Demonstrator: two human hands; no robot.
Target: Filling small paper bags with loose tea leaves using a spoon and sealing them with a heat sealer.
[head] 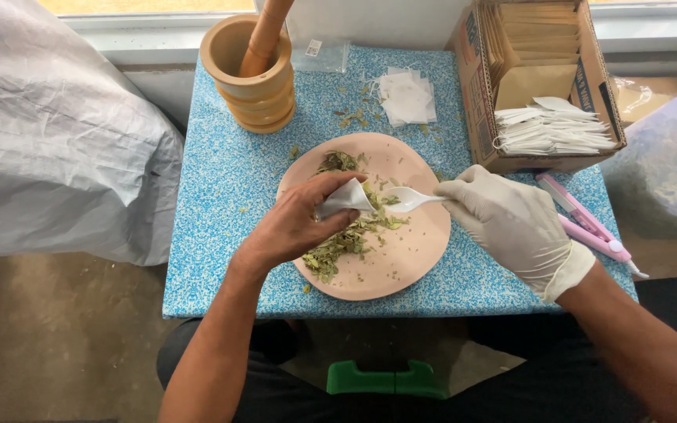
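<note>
My left hand (295, 223), bare, pinches a small white filter bag (345, 197) over a round pinkish plate (421, 251). My right hand (511, 223), in a white glove, holds a white plastic spoon (410, 200) whose bowl points at the bag's mouth. Dried green crushed leaves (350, 239) lie in a strip across the plate, partly under my left hand. The plate rests on a small blue speckled table (221, 204).
A wooden mortar with pestle (251, 70) stands at the back left. Loose white bags (406, 97) lie behind the plate. A cardboard box (542, 78) of envelopes and bags sits at the right, a pink sealer tool (589, 223) beside it. Plastic sheeting (48, 133) flanks the table.
</note>
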